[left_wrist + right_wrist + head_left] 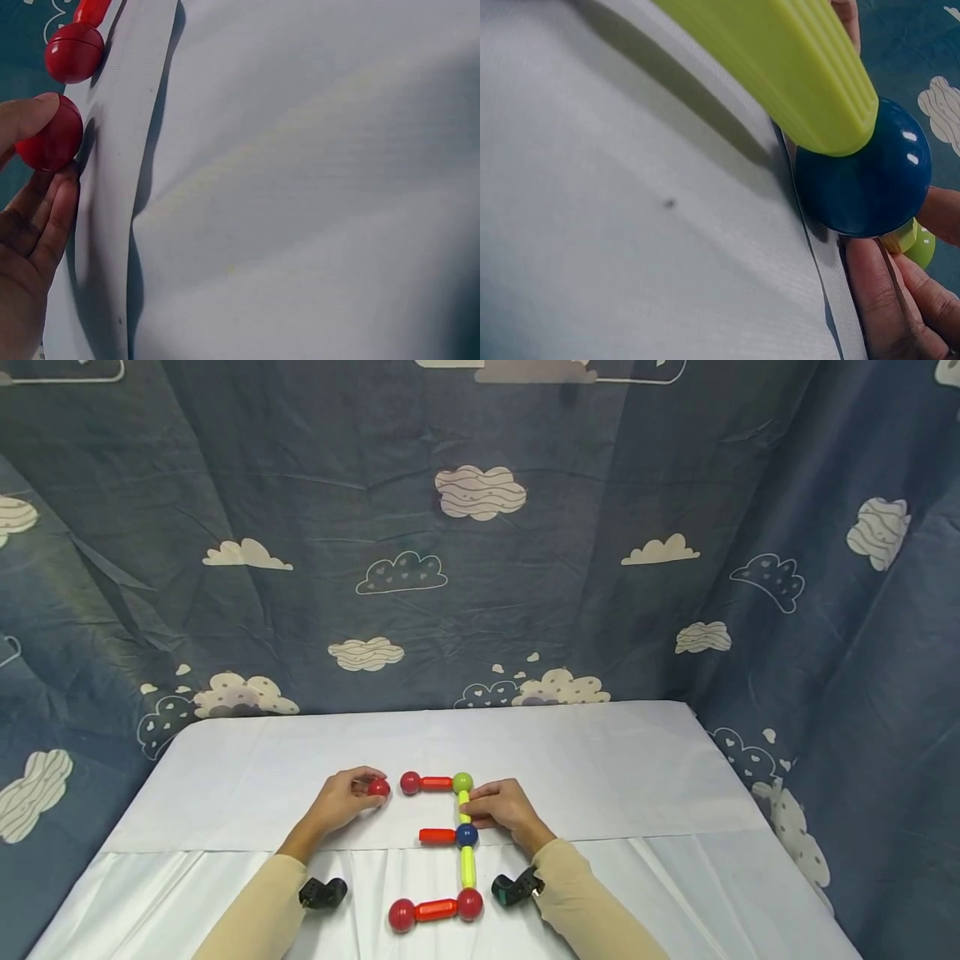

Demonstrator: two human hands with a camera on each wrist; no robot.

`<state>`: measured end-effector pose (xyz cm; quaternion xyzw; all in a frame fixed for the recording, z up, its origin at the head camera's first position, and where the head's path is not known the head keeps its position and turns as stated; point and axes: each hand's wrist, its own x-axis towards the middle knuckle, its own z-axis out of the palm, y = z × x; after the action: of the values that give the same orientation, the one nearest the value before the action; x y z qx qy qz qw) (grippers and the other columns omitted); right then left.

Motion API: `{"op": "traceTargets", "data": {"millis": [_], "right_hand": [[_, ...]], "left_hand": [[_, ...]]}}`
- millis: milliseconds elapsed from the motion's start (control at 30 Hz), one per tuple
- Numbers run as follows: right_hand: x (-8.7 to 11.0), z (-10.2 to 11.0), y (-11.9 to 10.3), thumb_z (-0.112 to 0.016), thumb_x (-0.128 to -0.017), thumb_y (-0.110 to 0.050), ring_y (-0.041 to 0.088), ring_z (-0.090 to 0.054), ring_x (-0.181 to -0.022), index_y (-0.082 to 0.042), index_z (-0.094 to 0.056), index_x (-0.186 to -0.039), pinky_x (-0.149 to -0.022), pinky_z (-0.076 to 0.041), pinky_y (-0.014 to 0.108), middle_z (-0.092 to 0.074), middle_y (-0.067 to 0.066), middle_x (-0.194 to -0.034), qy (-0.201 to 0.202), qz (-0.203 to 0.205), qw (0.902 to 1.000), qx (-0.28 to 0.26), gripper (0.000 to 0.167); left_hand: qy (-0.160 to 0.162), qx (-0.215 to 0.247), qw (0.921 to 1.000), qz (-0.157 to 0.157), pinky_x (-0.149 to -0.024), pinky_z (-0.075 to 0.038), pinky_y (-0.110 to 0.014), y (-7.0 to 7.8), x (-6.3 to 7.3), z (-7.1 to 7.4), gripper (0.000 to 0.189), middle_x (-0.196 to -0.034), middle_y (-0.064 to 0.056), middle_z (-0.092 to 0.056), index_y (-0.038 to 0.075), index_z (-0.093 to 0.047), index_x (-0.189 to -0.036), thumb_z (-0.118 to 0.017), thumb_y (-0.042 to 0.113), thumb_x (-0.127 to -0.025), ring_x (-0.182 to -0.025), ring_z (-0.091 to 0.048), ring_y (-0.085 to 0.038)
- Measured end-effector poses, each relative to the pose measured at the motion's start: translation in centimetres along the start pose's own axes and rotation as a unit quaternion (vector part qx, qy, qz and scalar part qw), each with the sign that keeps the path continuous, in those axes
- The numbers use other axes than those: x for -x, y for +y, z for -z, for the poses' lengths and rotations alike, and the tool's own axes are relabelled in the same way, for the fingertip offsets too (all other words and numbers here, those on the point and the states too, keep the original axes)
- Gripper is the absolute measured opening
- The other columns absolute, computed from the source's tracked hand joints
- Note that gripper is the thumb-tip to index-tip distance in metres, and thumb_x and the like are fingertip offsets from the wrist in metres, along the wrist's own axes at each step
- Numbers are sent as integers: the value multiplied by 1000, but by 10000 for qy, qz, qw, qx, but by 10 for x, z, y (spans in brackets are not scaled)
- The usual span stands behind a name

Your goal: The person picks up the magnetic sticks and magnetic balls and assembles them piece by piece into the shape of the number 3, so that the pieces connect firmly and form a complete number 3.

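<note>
Between thumb and fingers, my left hand (347, 802) pinches a loose red ball (379, 787). A small gap parts this ball from another red ball (410, 782) at the end of the figure's top red rod (436, 783). That rod joins a green ball (462, 782) at the top corner. My right hand (510, 810) grips the upper yellow-green rod (464, 797), which runs from the green ball down to a blue ball (467, 835). In the right wrist view, the blue ball (866, 176) hides part of the fingers; the lower yellow-green rod (795, 71) is in front.
A middle red rod (437, 837) points left from the blue ball, its left end bare. At the bottom, a red rod (436, 910) links two red balls. White cloth (637, 777) covers the table, with a dark blue cloud-print curtain (525, 602) behind.
</note>
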<state>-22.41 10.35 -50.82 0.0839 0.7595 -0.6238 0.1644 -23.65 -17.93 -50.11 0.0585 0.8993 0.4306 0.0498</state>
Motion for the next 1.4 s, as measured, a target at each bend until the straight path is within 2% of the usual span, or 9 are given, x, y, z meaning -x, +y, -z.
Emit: {"op": "traceTargets", "data": {"millis": [100,300,400,633,767,1000,1267,1400], "right_hand": [[0,1,0,-81,-74,-5,14,-68,-66,3,-69,-97,-61,-56,29,-69,7,-80,38,-1,10000,52,26],[0,0,-1,-80,-75,-5,14,-68,-66,3,-69,-96,-61,-56,29,-69,7,-79,3,-5,10000,22,25],[1,0,-1,-80,-75,-4,13,-67,-65,3,-69,-96,-60,-56,29,-69,7,-79,-16,-22,10000,-36,25],[2,0,-2,-79,-76,-3,12,-66,-63,5,-68,-97,-60,-56,29,-69,7,-78,-44,73,10000,-45,25],[1,0,-1,-79,-76,-5,12,-66,-62,5,-69,-97,-61,-56,29,-69,7,-78,-19,104,9999,15,25],[0,0,0,-79,-76,-5,12,-66,-62,4,-69,-97,-60,-56,29,-69,7,-77,-4,102,9999,31,25],[0,0,1,-79,-77,-5,12,-66,-62,4,-69,-98,-60,-56,29,-69,6,-77,1,113,9999,31,25],[-1,0,1,-79,-77,-5,12,-65,-62,4,-68,-98,-61,-56,29,-69,7,-78,-11,109,9999,52,25]], "left_hand": [[-37,93,9999,-36,-76,-49,-31,-1,5,1,33,-102,-7,-68,7,-69,-112,-77,10,-80,-88,-62,-18],[-151,335,9993,-70,-81,-52,-33,2,17,2,37,-101,-9,-68,0,-65,-113,-78,6,-78,-91,-65,-21],[-428,358,9983,-153,-81,-52,-32,4,20,2,36,-100,-7,-68,0,-66,-111,-78,7,-79,-91,-64,-20],[-1152,496,9892,-754,-81,-52,-30,10,27,2,34,-101,-11,-68,-2,-64,-114,-74,2,-81,-93,-66,-24],[-1404,654,9848,-784,-81,-51,-29,13,31,-2,35,-104,-12,-67,-3,-64,-114,-73,1,-81,-95,-65,-25],[-1472,795,9839,-623,-78,-51,-25,15,36,-9,35,-103,-10,-67,-2,-65,-113,-75,3,-79,-93,-64,-22],[-1418,495,9862,-692,-79,-49,-26,15,37,-15,33,-98,-4,-68,2,-68,-109,-77,6,-77,-88,-61,-15],[-1365,383,9873,-716,-79,-49,-28,17,38,-16,33,-98,-3,-67,3,-69,-108,-78,8,-76,-87,-60,-15]]}}
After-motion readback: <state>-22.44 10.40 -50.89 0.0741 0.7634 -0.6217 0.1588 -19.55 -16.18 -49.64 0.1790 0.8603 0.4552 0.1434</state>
